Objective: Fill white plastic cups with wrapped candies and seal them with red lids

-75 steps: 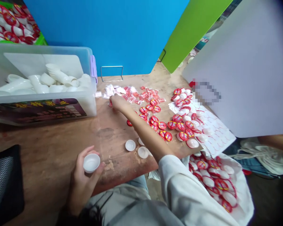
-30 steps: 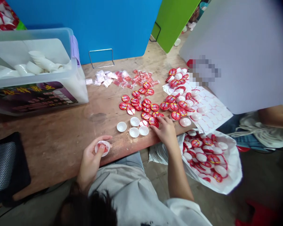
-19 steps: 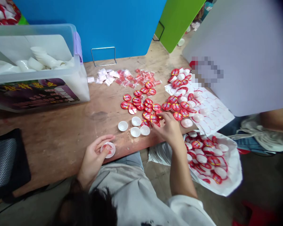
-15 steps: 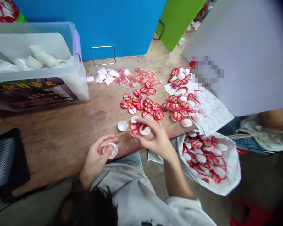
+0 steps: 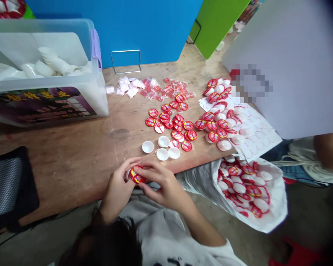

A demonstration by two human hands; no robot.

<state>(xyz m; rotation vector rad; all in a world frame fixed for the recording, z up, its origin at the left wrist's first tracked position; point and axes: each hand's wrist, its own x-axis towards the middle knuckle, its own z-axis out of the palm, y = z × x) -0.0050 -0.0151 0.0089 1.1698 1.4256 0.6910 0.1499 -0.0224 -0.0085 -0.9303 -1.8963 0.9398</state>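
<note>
My left hand (image 5: 121,183) is closed around a small white cup (image 5: 128,174) at the table's front edge. Against the cup's mouth sits a round red printed lid (image 5: 137,174), with the fingers of my right hand (image 5: 161,181) closed on it. Fingers hide much of the cup, so how far the lid is seated cannot be made out. Just beyond my hands stand several open white cups (image 5: 162,154). Behind them lie loose red lids (image 5: 178,125), some stacked. Farther back are small clear packets with pinkish-red contents (image 5: 175,88) and whitish packets (image 5: 126,87).
A clear bin (image 5: 104,92) of white cups stands at the left. Lidded cups (image 5: 212,126) and white sheets (image 5: 259,129) lie on the right, above a white sack (image 5: 277,207) of more. Blue (image 5: 116,29) and green (image 5: 211,33) panels rise behind. A person's arm shows at right.
My right hand has brought the red lid down and left from the cups to the cup in my left hand. The left hand has turned the cup's mouth toward it.
</note>
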